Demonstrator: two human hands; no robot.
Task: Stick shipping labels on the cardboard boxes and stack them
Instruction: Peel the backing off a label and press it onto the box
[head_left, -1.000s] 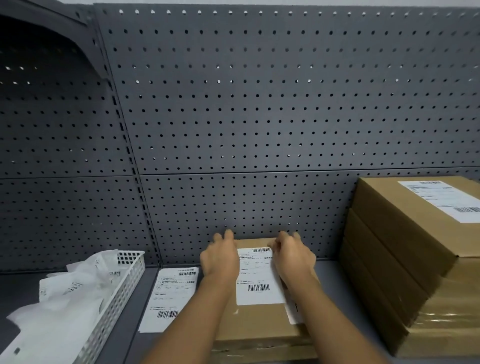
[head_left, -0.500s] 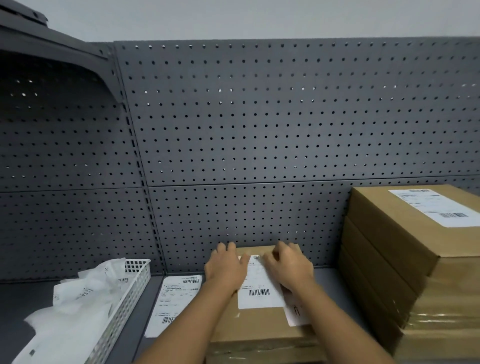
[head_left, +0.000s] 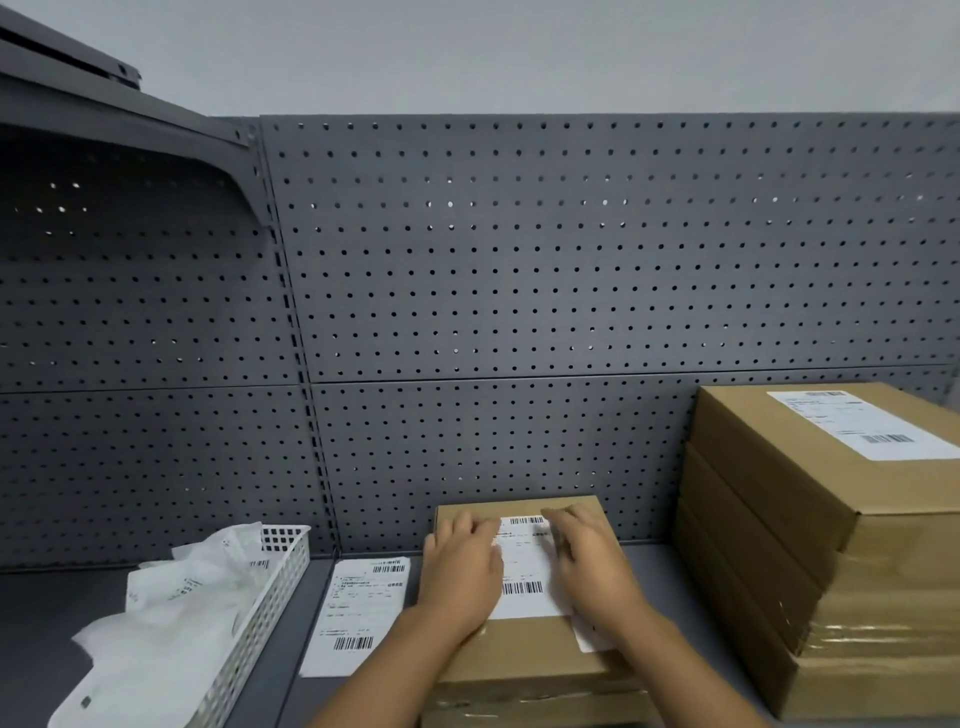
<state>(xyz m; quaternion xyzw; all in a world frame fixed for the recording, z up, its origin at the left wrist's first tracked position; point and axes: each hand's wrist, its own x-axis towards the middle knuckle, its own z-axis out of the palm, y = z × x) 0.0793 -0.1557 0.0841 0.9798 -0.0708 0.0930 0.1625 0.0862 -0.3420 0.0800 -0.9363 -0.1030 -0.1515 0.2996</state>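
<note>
A flat cardboard box (head_left: 524, 652) lies in front of me on the grey shelf, on top of another box. A white shipping label (head_left: 524, 582) with barcodes lies on its lid. My left hand (head_left: 460, 574) presses flat on the label's left side. My right hand (head_left: 592, 566) presses flat on its right side, partly over a second white sheet (head_left: 589, 636) that sticks out beneath. To the right stands a stack of several cardboard boxes (head_left: 810, 561); the top one carries a label (head_left: 862, 431).
A loose shipping label (head_left: 358, 613) lies on the shelf (head_left: 670, 587) left of the box. Further left, a white mesh basket (head_left: 260, 618) holds crumpled white backing paper. A grey pegboard wall (head_left: 519, 291) closes the back; an upper shelf juts out top left.
Both hands have drawn closer together over the label and slid slightly toward me. The camera has tilted upward, so more wall shows above the pegboard.
</note>
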